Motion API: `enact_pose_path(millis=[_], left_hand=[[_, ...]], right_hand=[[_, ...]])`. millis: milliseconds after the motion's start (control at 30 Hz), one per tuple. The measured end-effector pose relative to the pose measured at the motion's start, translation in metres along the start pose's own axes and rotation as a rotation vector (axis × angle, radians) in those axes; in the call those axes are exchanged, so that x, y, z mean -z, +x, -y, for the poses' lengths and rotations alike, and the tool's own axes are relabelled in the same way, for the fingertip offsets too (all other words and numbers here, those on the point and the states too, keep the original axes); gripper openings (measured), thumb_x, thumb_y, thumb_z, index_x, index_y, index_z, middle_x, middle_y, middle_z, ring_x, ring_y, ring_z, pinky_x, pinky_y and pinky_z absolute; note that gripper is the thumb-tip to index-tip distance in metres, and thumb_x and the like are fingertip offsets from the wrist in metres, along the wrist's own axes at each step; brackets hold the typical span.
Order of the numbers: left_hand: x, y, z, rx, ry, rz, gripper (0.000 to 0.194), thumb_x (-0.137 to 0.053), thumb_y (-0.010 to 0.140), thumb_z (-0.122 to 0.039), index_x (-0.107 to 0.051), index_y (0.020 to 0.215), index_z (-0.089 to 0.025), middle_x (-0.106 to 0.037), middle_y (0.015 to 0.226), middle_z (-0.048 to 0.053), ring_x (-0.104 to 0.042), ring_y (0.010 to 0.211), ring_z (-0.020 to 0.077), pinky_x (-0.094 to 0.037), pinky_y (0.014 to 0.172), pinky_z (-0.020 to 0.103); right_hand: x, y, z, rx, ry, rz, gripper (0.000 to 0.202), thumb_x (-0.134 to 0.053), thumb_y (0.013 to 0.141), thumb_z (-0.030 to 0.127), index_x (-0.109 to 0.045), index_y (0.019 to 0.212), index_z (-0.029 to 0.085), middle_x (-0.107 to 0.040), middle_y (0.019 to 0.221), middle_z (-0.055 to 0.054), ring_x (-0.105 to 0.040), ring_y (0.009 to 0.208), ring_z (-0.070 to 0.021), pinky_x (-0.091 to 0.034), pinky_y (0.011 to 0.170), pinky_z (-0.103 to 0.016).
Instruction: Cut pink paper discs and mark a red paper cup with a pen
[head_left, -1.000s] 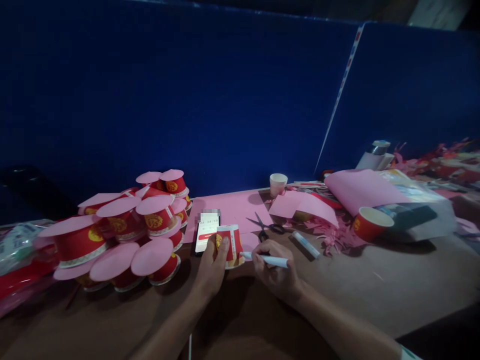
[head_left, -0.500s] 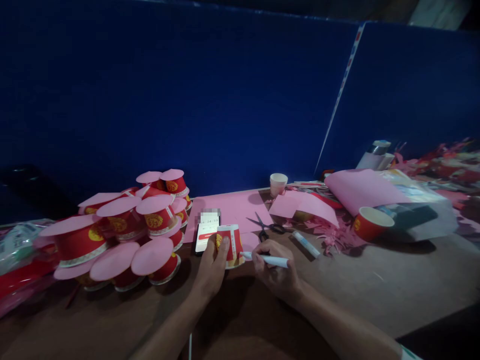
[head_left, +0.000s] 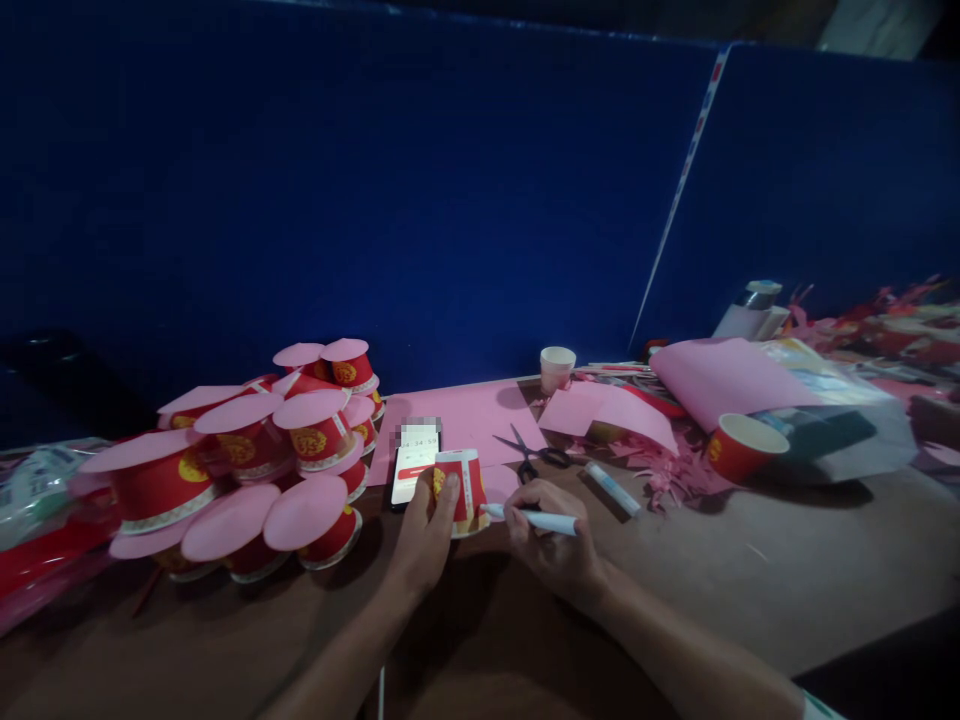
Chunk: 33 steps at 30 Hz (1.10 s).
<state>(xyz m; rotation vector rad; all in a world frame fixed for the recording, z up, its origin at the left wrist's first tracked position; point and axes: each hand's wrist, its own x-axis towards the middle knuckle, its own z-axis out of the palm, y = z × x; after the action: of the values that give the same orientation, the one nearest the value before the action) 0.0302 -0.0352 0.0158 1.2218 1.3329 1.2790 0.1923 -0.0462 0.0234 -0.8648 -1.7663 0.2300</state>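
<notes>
My left hand [head_left: 426,530] is closed around a red paper cup [head_left: 466,490] with a gold emblem, its thumb across the near side. In my right hand [head_left: 551,545] is a white pen-like tube [head_left: 551,522], held like a pencil. The pen's tip is at the cup's lower right edge; whether it touches, I cannot tell. Just behind the cup lies a lit phone [head_left: 412,480]. Black scissors [head_left: 529,460] rest open beyond my right hand. A pink paper disc [head_left: 501,480] lies partly hidden between the cup and the scissors.
Stacked red cups topped with pink discs [head_left: 240,440] crowd the left. Pink sheets [head_left: 480,415] cover the back middle. To the right are a glue-like tube [head_left: 611,490], a tipped red cup [head_left: 746,445], paper scraps [head_left: 667,475] and a plastic bag [head_left: 870,430]. A blue partition [head_left: 450,200] stands behind.
Almost nothing differs. Both hands, the cup and the pen-like tube keep nearly the same places.
</notes>
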Motion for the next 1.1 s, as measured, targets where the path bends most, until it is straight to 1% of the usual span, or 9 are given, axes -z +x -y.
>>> enact_pose_path(millis=[167, 367, 567, 667, 767, 933, 1100], left_hand=[[-0.0005, 0.0005, 0.0007, -0.021, 0.016, -0.02, 0.038, -0.049, 0.078, -0.051, -0.055, 0.097, -0.018, -0.065, 0.091, 0.006, -0.061, 0.081, 0.0212, -0.046, 0.076, 0.034], [-0.0005, 0.0018, 0.0024, 0.003, 0.009, -0.017, 0.041, -0.048, 0.078, -0.051, -0.054, 0.099, -0.017, -0.065, 0.092, 0.006, -0.061, 0.082, 0.0214, -0.046, 0.077, 0.035], [0.0, 0.0017, 0.0019, -0.008, 0.037, -0.018, 0.04, -0.047, 0.079, -0.051, -0.053, 0.1, -0.017, -0.064, 0.09, 0.006, -0.06, 0.082, 0.0213, -0.046, 0.076, 0.034], [-0.0004, 0.0013, 0.0007, -0.009, 0.026, -0.028, 0.039, -0.049, 0.078, -0.051, -0.055, 0.097, -0.017, -0.064, 0.085, 0.004, -0.06, 0.079, 0.0199, -0.046, 0.075, 0.033], [-0.0009, 0.001, 0.0001, 0.008, -0.002, -0.021, 0.04, -0.051, 0.076, -0.051, -0.055, 0.096, -0.017, -0.065, 0.084, 0.005, -0.061, 0.075, 0.0197, -0.047, 0.072, 0.032], [-0.0007, 0.0004, -0.0001, -0.013, -0.025, 0.007, 0.039, -0.049, 0.078, -0.05, -0.054, 0.098, -0.016, -0.064, 0.091, 0.007, -0.061, 0.081, 0.0205, -0.047, 0.075, 0.034], [-0.0004, -0.0007, -0.0014, -0.013, 0.007, -0.006, 0.037, -0.048, 0.079, -0.049, -0.054, 0.096, -0.017, -0.065, 0.09, 0.005, -0.06, 0.082, 0.0205, -0.046, 0.077, 0.033]], right_hand=[[-0.0002, 0.0005, 0.0, 0.003, 0.003, 0.0, 0.012, -0.05, 0.082, 0.017, -0.054, 0.071, 0.018, -0.058, 0.061, -0.001, -0.055, 0.056, -0.0129, -0.043, 0.054, -0.024], [-0.0003, 0.0007, 0.0, 0.019, 0.008, -0.005, 0.012, -0.049, 0.082, 0.017, -0.054, 0.072, 0.018, -0.057, 0.061, -0.001, -0.054, 0.055, -0.0125, -0.043, 0.053, -0.024], [-0.0011, -0.0009, -0.0024, 0.011, 0.01, -0.009, 0.01, -0.05, 0.081, 0.017, -0.054, 0.072, 0.018, -0.058, 0.062, -0.001, -0.054, 0.055, -0.0123, -0.043, 0.054, -0.024], [-0.0012, -0.0006, -0.003, 0.01, 0.011, -0.006, 0.01, -0.05, 0.081, 0.017, -0.054, 0.072, 0.018, -0.058, 0.062, -0.001, -0.054, 0.055, -0.0124, -0.043, 0.053, -0.024], [-0.0009, 0.0, -0.0026, 0.008, 0.001, -0.004, 0.01, -0.051, 0.081, 0.017, -0.054, 0.071, 0.018, -0.058, 0.062, -0.001, -0.054, 0.055, -0.0125, -0.042, 0.054, -0.024], [-0.0005, 0.0009, -0.0008, 0.024, 0.001, -0.017, 0.01, -0.051, 0.081, 0.015, -0.054, 0.071, 0.018, -0.056, 0.061, 0.0, -0.053, 0.054, -0.0116, -0.041, 0.053, -0.023], [-0.0013, 0.0007, -0.0015, 0.024, 0.01, -0.014, 0.011, -0.05, 0.081, 0.015, -0.053, 0.071, 0.018, -0.057, 0.06, 0.0, -0.054, 0.053, -0.0119, -0.041, 0.051, -0.023]])
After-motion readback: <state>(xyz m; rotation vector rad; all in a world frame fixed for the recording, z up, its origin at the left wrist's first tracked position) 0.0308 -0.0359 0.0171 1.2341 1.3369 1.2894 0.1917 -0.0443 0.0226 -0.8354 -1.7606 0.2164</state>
